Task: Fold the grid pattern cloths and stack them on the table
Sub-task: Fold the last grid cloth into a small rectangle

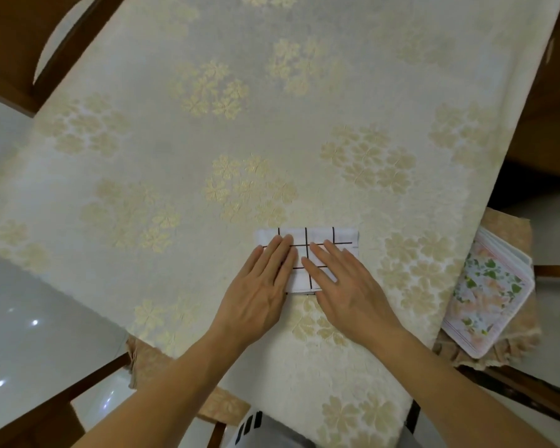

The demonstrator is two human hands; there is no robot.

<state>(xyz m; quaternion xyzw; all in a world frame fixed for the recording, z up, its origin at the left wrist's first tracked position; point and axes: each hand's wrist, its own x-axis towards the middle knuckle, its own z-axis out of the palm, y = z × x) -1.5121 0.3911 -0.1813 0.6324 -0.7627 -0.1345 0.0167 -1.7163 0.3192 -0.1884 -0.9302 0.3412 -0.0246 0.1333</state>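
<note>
Both hands (262, 286) flat on folded cloth (317, 240)

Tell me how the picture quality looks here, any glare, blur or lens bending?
Head view: soft, even light, with only faint shadows under the left hand and right hand pressing the grid cloth; small bright glare spots on the glossy floor at lower left; wide-angle bending bows the tablecloth edges; overall slightly soft, but the grid lines stay readable.
</note>
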